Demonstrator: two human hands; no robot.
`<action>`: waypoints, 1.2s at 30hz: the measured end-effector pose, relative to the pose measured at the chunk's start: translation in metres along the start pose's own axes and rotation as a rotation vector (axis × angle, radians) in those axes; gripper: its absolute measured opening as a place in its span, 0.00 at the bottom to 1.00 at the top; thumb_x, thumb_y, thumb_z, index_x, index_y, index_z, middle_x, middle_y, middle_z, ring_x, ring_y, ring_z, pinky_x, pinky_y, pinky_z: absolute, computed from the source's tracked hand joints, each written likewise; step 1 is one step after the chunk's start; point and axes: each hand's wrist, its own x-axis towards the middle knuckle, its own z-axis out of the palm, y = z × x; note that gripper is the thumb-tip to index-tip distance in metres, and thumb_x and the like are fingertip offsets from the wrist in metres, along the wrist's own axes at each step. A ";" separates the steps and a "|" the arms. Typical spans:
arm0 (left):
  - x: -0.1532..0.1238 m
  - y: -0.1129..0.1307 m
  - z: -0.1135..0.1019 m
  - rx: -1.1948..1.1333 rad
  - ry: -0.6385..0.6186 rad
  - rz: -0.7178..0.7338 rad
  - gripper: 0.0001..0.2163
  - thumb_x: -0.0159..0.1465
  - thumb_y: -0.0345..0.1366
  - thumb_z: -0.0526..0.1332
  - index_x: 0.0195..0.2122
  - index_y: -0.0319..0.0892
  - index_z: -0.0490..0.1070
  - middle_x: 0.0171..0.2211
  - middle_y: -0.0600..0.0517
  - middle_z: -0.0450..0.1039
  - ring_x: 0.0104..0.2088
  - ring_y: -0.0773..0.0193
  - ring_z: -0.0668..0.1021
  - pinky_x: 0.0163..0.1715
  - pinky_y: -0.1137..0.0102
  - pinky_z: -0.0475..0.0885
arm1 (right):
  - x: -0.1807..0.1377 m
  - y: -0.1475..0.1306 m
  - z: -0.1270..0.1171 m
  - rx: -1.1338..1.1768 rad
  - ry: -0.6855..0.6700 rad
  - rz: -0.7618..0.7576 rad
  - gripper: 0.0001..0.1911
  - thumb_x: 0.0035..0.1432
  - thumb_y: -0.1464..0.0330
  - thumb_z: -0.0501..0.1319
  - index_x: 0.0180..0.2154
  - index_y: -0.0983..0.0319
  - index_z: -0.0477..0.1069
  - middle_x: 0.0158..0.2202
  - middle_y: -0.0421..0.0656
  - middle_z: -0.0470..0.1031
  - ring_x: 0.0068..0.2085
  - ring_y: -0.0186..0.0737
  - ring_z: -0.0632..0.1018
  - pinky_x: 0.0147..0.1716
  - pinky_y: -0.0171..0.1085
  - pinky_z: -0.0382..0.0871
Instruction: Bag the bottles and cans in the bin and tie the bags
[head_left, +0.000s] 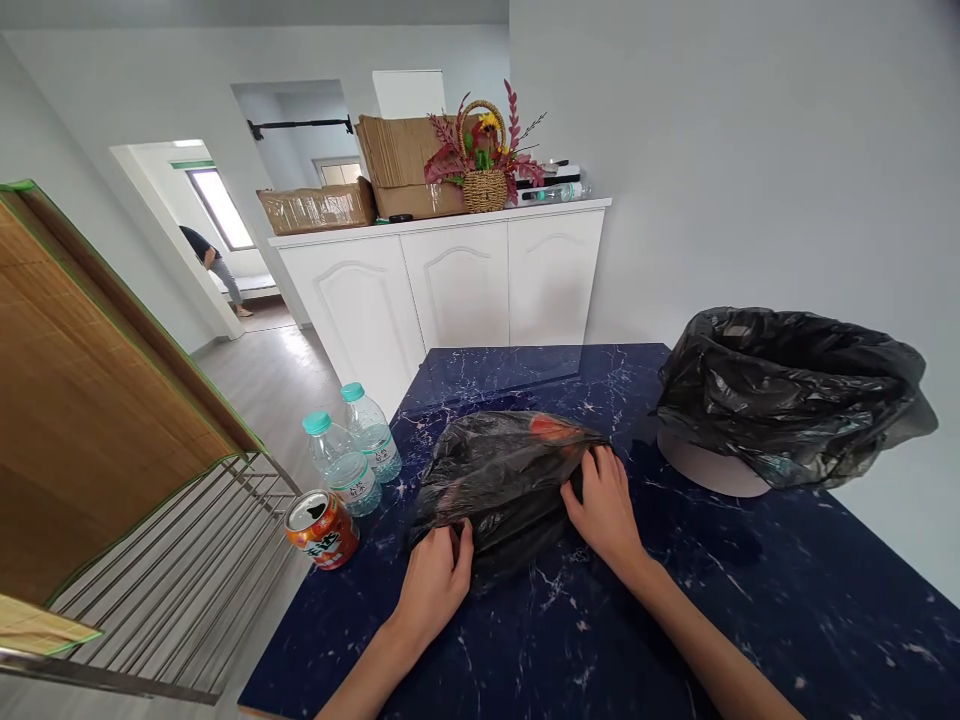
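Note:
A thin black plastic bag (510, 480) lies on the dark blue marbled table (525, 640) in front of me. Something orange-red shows through its film near the upper right; its kind cannot be made out. My left hand (439, 575) pinches the bag's near left edge, fingers curled. At the right edge, my right hand (602, 500) grips the film with bent fingers. To the left stand an opened orange drink can (324, 535) and two clear water bottles with teal caps, the nearer bottle (346, 470) beside the farther bottle (373, 435).
A light-coloured bin (705, 470) lined with a black bag (795, 400) stands on the table's right. Beyond is a white cabinet (465, 280) bearing cardboard boxes (409, 160) and a flower basket (486, 190). A metal rack (187, 590) borders the left. Someone (214, 262) bends in a far room.

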 end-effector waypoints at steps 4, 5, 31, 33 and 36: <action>0.001 0.000 0.001 -0.004 0.010 -0.024 0.17 0.78 0.46 0.50 0.34 0.46 0.67 0.24 0.52 0.72 0.23 0.57 0.79 0.24 0.67 0.67 | 0.008 0.017 -0.001 0.026 0.000 0.039 0.22 0.73 0.56 0.51 0.58 0.62 0.66 0.58 0.60 0.70 0.61 0.63 0.73 0.60 0.59 0.71; 0.001 0.000 0.000 -0.010 0.003 -0.027 0.17 0.78 0.47 0.50 0.33 0.46 0.67 0.23 0.52 0.72 0.23 0.57 0.79 0.24 0.68 0.66 | 0.009 0.020 -0.001 0.028 0.002 0.052 0.23 0.73 0.54 0.51 0.58 0.61 0.66 0.58 0.60 0.70 0.61 0.64 0.73 0.59 0.59 0.72; 0.004 0.011 -0.007 -0.029 -0.013 -0.009 0.17 0.76 0.49 0.53 0.41 0.42 0.74 0.26 0.51 0.75 0.23 0.58 0.78 0.25 0.68 0.70 | 0.014 0.004 -0.013 0.378 -0.044 0.239 0.23 0.71 0.50 0.56 0.54 0.59 0.74 0.53 0.52 0.82 0.54 0.57 0.81 0.52 0.51 0.74; 0.002 0.012 -0.009 -0.014 0.039 0.057 0.17 0.75 0.48 0.55 0.46 0.42 0.76 0.32 0.47 0.79 0.31 0.53 0.82 0.34 0.64 0.77 | 0.014 -0.001 -0.016 0.402 -0.031 0.232 0.21 0.70 0.51 0.56 0.52 0.59 0.75 0.51 0.52 0.82 0.53 0.58 0.80 0.54 0.53 0.73; -0.003 0.013 -0.012 -0.006 0.076 0.156 0.17 0.75 0.47 0.57 0.55 0.44 0.78 0.41 0.43 0.83 0.43 0.46 0.85 0.47 0.57 0.80 | 0.012 -0.009 -0.021 0.430 -0.022 0.219 0.19 0.69 0.53 0.56 0.48 0.59 0.76 0.48 0.52 0.82 0.53 0.59 0.79 0.54 0.55 0.71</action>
